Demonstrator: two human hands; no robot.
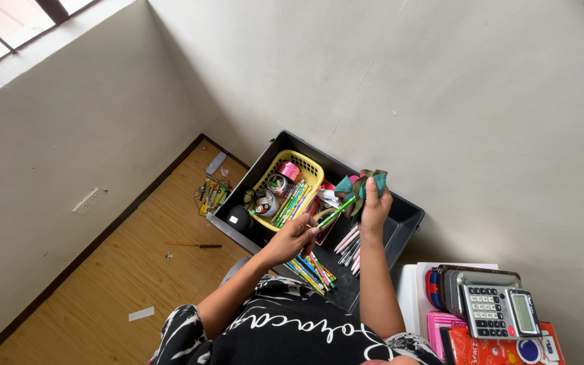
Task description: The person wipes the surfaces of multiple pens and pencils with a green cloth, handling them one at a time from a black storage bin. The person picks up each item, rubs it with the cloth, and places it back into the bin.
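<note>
My left hand [293, 238] grips a thin green pencil [336, 211] above a dark grey plastic bin [407, 217]. My right hand [375, 208] is closed around a teal and olive cloth [363, 181], which it presses against the tip of the pencil. Under both hands the bin holds a yellow basket [311, 170] with tape rolls and coloured pencils, more coloured pencils [312, 270] on the bin's floor, and pink pens [349, 242]. My forearms and a black-and-white patterned top fill the lower middle of the view.
At the lower right, a grey calculator [498, 307] lies on a stack of red and pink boxes [501, 345]. On the wooden floor lie pens [211, 195], a loose pencil [194, 245] and a paper scrap [141, 313]. White walls meet behind the bin; a wall socket [90, 201] sits at left.
</note>
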